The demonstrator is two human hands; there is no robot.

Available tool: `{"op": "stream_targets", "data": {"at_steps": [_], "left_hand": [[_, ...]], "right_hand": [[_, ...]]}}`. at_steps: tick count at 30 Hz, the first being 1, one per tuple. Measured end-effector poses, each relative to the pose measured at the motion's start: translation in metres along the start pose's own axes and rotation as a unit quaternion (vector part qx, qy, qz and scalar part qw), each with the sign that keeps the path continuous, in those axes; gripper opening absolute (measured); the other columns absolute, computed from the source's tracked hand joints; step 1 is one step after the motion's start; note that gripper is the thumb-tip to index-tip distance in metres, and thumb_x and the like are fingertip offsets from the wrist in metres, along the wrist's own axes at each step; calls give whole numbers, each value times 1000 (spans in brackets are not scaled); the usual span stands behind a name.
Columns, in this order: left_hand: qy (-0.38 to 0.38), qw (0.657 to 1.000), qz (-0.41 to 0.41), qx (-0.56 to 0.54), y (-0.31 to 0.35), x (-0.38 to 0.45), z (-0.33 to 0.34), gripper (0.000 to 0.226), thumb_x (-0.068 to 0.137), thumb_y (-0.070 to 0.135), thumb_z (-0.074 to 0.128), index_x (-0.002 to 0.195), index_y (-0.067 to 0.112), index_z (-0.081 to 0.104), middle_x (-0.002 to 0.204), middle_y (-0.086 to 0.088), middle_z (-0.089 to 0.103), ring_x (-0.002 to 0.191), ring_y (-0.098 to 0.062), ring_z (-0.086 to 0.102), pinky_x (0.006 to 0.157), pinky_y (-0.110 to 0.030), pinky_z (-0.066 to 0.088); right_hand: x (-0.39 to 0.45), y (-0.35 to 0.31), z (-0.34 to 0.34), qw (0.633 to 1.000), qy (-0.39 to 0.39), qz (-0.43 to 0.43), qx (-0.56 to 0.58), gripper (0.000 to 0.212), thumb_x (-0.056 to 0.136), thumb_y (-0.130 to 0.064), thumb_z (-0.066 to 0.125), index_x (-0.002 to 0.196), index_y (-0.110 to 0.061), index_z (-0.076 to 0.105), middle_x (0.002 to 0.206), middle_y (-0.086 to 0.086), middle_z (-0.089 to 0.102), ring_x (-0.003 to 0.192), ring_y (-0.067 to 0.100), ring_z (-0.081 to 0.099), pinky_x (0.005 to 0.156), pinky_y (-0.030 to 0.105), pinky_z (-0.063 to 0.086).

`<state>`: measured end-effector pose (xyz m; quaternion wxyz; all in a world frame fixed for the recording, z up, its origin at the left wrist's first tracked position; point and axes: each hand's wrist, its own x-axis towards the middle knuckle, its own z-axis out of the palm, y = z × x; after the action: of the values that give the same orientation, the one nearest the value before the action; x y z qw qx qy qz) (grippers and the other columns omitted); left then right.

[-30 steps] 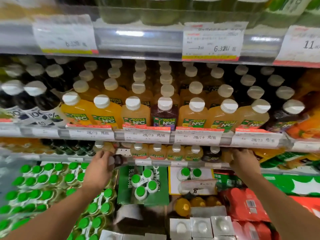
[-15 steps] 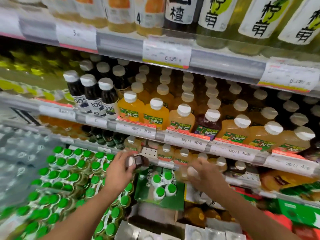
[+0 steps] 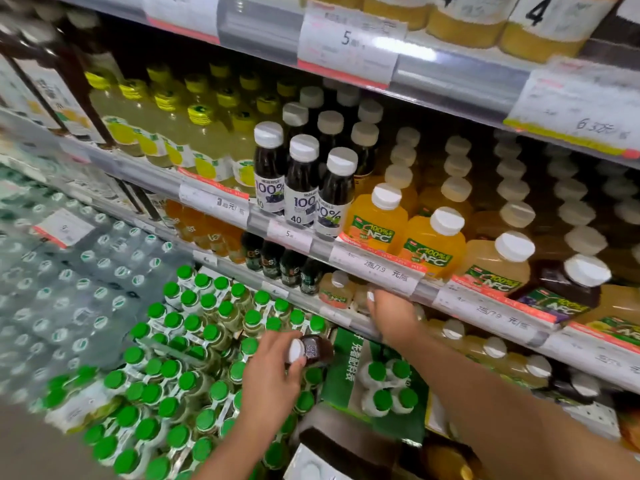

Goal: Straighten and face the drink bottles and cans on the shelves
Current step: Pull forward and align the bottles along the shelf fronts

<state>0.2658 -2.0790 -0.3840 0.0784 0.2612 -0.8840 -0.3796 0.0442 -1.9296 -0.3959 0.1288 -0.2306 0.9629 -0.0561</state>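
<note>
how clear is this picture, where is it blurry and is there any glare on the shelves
Head view: sharpest at the three dark juice bottles with white caps in the middle; motion blur smears the clear water bottle packs at left and the paper price tags at upper right; a bright glare streak sits on the silver shelf rail; wide-angle distortion tilts the shelves; the left hand is fairly crisp.

The middle shelf [image 3: 322,247] carried three dark bottles [image 3: 303,188] at its front edge. Yellow bottles [image 3: 207,143] stood left of them, orange NFC bottles [image 3: 405,230] right, all upright.
</note>
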Motion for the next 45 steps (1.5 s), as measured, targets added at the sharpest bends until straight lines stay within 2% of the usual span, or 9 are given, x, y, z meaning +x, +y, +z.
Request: {"op": "stream_targets", "data": {"at_steps": [8,13,16,19,22,26,32,39,45], "left_hand": [[-30,999,-11,3,-22,-9,-9,37,93,29,71,128,33,60,116,20,50,94,1,54,83,-17,41],[-44,999,-13,11,-13,-4,-4,37,95,34,68,131,36,57,121,21,52,102,-4,58,83,-20,43],[-58,998,6,11,4,2,7,41,95,34,67,134,34,57,127,18,54,108,-9,60,89,-26,46],[-76,996,44,17,29,7,26,45,92,32,69,135,30,57,131,14,57,113,-12,59,92,-26,45],[-107,991,84,19,62,6,54,48,87,30,74,132,29,58,128,10,61,109,-15,62,86,-26,45],[-148,980,132,-12,123,-8,95,53,84,29,75,130,39,52,131,13,63,115,-12,60,92,-21,41],[-213,970,119,4,218,-54,154,66,85,41,75,143,43,45,126,17,65,117,-12,58,85,-17,36],[-179,968,165,66,276,-108,195,33,95,29,68,127,32,64,138,10,61,122,-19,62,108,-27,21],[-107,957,258,79,313,-126,226,38,84,29,62,123,27,62,140,0,58,127,-20,50,99,-44,51]], "right_hand": [[23,3,27,982,-127,105,95,38,108,-30,37,134,-10,59,132,15,63,120,33,59,68,22,39],[9,-2,3,989,-137,59,6,35,106,-31,43,131,-10,54,124,13,65,114,33,62,88,37,48],[-29,15,7,998,-38,7,49,44,98,-31,55,140,-22,46,122,1,60,105,21,57,81,33,49],[-85,35,14,982,-21,-107,153,53,89,-30,63,140,-32,50,140,-6,55,126,17,55,99,27,46],[-130,57,7,972,-83,-115,190,71,80,-56,57,148,-41,40,149,-14,46,134,7,45,111,30,42],[-153,106,3,980,-47,-73,178,84,76,-55,76,150,-38,39,146,-14,49,131,8,46,109,30,43],[-199,206,-10,984,23,-33,175,62,72,-48,72,131,-39,54,117,-14,62,106,11,59,82,33,52],[-253,369,-32,966,90,126,205,57,73,-45,87,119,-25,59,101,-2,69,94,23,66,67,32,46],[-232,467,-34,970,34,201,133,64,79,-52,79,128,-16,59,106,6,72,98,29,67,72,37,53]]}}
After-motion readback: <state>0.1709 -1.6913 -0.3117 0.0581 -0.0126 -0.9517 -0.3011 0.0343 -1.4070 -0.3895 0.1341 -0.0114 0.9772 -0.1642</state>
